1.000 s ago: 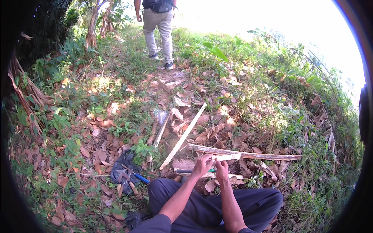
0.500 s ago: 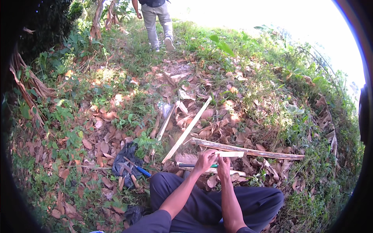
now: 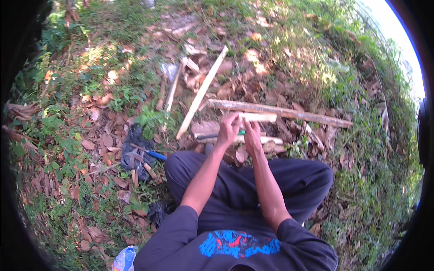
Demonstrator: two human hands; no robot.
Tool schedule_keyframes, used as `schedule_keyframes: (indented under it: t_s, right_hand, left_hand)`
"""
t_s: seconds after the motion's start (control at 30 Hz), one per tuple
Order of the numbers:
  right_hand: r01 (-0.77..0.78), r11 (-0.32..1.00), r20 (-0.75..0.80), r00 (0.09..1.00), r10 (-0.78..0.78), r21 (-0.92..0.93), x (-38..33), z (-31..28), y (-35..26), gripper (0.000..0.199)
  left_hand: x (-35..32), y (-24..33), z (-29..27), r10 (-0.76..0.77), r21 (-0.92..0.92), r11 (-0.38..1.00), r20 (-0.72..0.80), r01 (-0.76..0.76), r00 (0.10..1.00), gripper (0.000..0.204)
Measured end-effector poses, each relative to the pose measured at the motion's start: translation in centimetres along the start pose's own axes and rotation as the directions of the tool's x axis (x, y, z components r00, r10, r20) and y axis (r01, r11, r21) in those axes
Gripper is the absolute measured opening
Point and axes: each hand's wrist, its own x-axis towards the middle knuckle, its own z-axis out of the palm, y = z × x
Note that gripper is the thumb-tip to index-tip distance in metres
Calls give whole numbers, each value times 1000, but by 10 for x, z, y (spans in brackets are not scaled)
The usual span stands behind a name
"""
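Both hands are out in front of my crossed legs, closed on a short, pale wooden strip (image 3: 264, 118). My left hand (image 3: 229, 127) pinches the strip's left end, which its fingers partly hide. Beside it, my right hand (image 3: 252, 137) grips the strip from below, and the free end juts out to the right. Below the hands, a tool with a dark and green handle (image 3: 209, 136) lies across another pale piece of wood (image 3: 270, 140). Its far end is hidden behind my hands.
A long pale slat (image 3: 202, 92) and a thinner stick (image 3: 174, 88) lie ahead among dry leaves. A rough-barked wood strip (image 3: 289, 111) stretches right. On my left, a black plastic bag (image 3: 131, 140) lies under wooden-handled tools (image 3: 136, 165) and a blue handle (image 3: 156, 155).
My view has tilted downward, bringing in my shirt and a blue-and-white packet. The person walking ahead has nearly left the top edge. Both hands still hold the strip.
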Motion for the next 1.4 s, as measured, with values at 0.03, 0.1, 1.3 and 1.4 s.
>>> schedule_keyframes:
  t_s: [0.03,0.1,1.3,1.4]
  right_hand:
    - [142,990,4,990,-142,-10,3,-11,9,32]
    - [225,954,32,974,-223,-200,4,-20,19,35]
    - [52,961,156,988,-9,-273,11,-18,-5,36]
    - [30,966,164,986,14,-258,10,-19,-2,37]
  left_hand:
    - [-1,16,12,-42,-11,999,-43,42,998,27]
    - [-2,18,23,-38,44,998,-132,44,991,29]
    - [8,-16,14,-310,-490,813,92,314,946,30]
    - [6,-19,12,-330,-475,810,115,344,937,31]
